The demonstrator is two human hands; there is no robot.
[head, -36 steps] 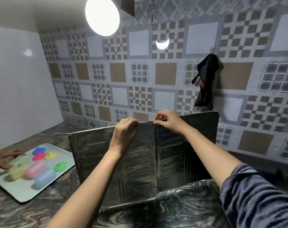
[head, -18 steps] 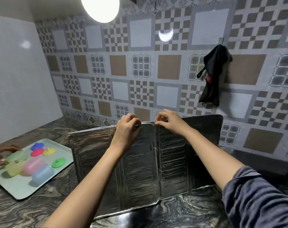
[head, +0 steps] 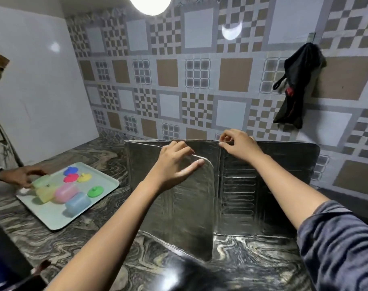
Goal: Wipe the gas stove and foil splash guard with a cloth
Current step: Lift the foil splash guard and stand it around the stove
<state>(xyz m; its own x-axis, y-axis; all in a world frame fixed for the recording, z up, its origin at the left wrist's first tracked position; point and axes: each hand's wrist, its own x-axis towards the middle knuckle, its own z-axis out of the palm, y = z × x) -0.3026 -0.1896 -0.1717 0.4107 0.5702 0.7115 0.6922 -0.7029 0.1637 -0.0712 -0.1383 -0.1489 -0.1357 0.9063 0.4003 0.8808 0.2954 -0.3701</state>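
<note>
left hand (head: 174, 164) apparently clamped on foil splash guard (head: 237, 196) panel | right hand (head: 239, 144) pinching top edge

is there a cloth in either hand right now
No, the left hand and right hand hold only the top edge of the foil splash guard, with no cloth in them.

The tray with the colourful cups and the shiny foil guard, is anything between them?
In the head view, only bare marbled countertop lies between the tray and the foil splash guard.
</note>
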